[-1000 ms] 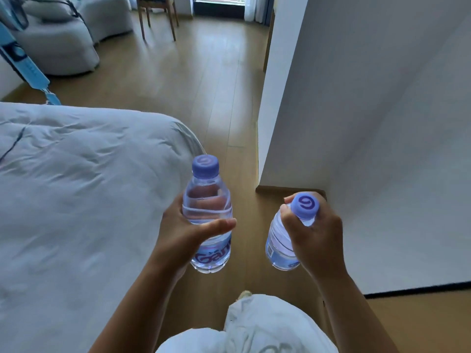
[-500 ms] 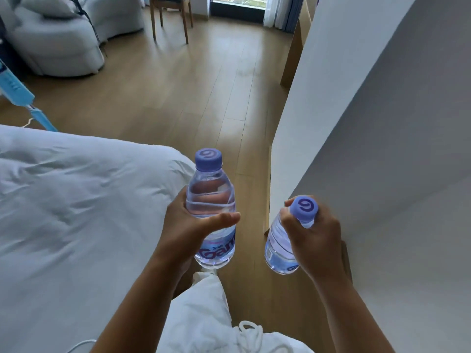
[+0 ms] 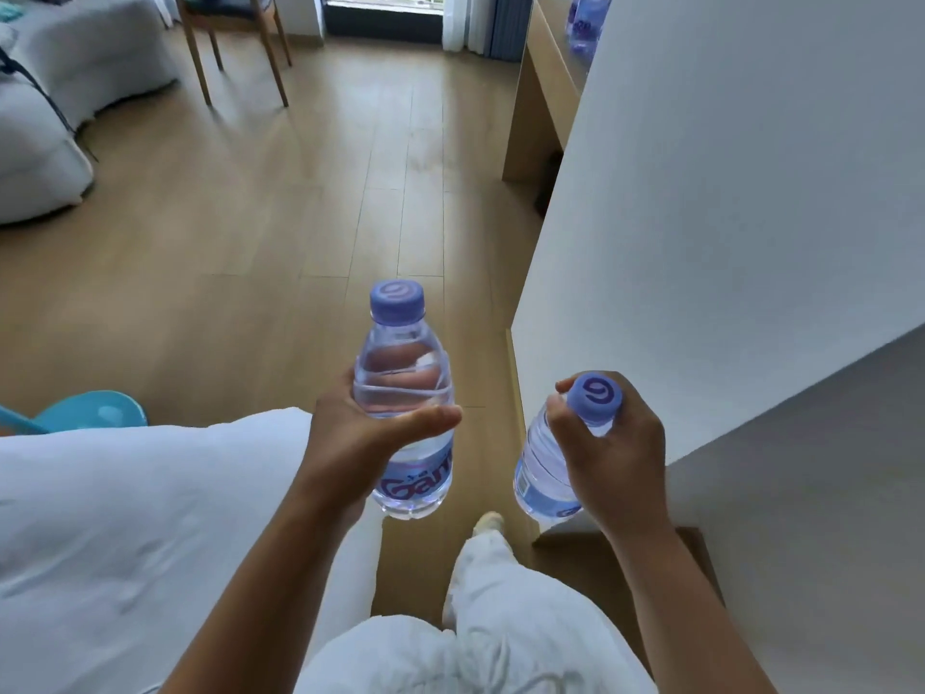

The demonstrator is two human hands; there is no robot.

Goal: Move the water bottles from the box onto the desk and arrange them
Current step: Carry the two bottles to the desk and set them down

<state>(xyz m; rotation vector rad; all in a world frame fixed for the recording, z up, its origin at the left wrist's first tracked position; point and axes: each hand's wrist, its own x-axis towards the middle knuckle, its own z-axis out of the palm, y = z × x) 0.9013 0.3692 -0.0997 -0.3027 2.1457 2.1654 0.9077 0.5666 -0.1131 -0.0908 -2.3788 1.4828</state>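
Fingers [image 3: 400, 380] of the left hand [image 3: 360, 443] wrap one water bottle [image 3: 405, 408] upright mid-body, right hand [image 3: 615, 458] clutches a second bottle [image 3: 543, 473] near its cap, both carried over the wood floor [image 3: 300, 192], desk [image 3: 545, 67] well ahead.

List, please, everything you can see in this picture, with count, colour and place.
Held water bottles: two, clear with purple caps; one upright in the left hand, one tilted in the right hand.
Bottles on desk: number unclear, purple, top right.
Desk: one, light wood, behind the white wall.
Wall: white, right side.
Bed cover: white, lower left.
Sofa: one, grey, upper left.
Chair: one, wooden legs, top centre.
Blue object: one, beside the bed.
Floor: light wood.
Trouser leg: white, bottom centre.
Left hand: grips its bottle's body.
Right hand: grips its bottle near the cap.
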